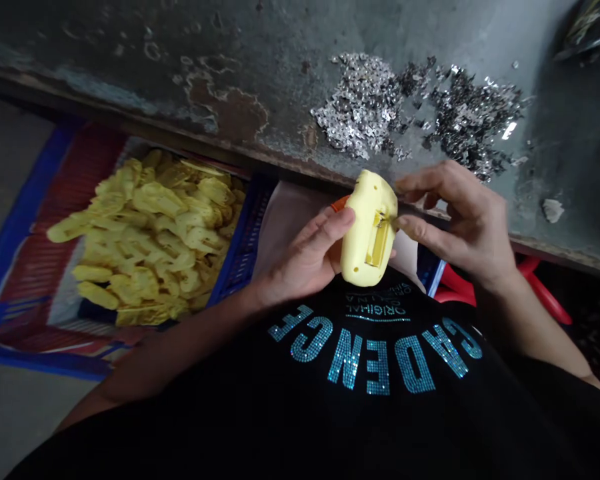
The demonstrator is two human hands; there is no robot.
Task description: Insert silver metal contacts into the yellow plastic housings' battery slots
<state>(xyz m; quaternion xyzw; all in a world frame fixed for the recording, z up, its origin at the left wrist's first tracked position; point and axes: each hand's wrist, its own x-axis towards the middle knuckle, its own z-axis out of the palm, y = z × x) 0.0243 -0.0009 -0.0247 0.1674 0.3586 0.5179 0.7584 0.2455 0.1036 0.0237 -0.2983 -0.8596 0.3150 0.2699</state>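
My left hand (pixel 310 257) is closed around a pale yellow plastic casing (pixel 357 233), with the thumb on its near face. An open battery compartment (pixel 379 241) faces up in the casing, and a small metal contact (pixel 380 219) shows at its upper end. A bit of something orange (pixel 340 203) peeks out behind the casing by my left fingers. At the casing's right edge is my right hand (pixel 460 220), its thumb and forefinger apart. The thumb tip is close to the compartment; whether it touches the casing I cannot tell.
Heaps of small shiny metal clips (pixel 360 100) and darker metal pieces (pixel 473 117) lie on the worn metal table (pixel 145 73). At the left, a blue and red crate (pixel 45 247) holds many yellow plastic parts (pixel 170 220). Red tubing or chair parts (pixel 545 293) show at the right.
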